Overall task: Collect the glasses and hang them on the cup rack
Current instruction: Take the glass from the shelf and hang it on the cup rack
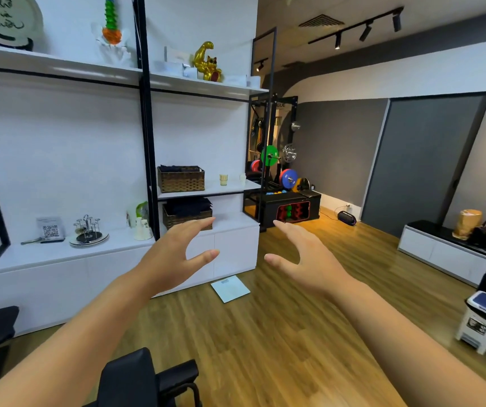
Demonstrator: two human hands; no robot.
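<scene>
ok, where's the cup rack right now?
Head view, left side: the cup rack stands on a plate on the white counter, beside the QR-code sign.

Two glasses (223, 180) (242, 178), one cup rack (87, 227), two wicker baskets (181, 179) (187, 216), two bare hands (177, 254) (309, 259).

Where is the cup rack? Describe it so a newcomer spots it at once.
Start at the white shelving unit along the left wall and look at its low countertop. The cup rack stands there on a round plate, right of the QR-code card. It is the only thin metal stand with upward prongs.
</scene>
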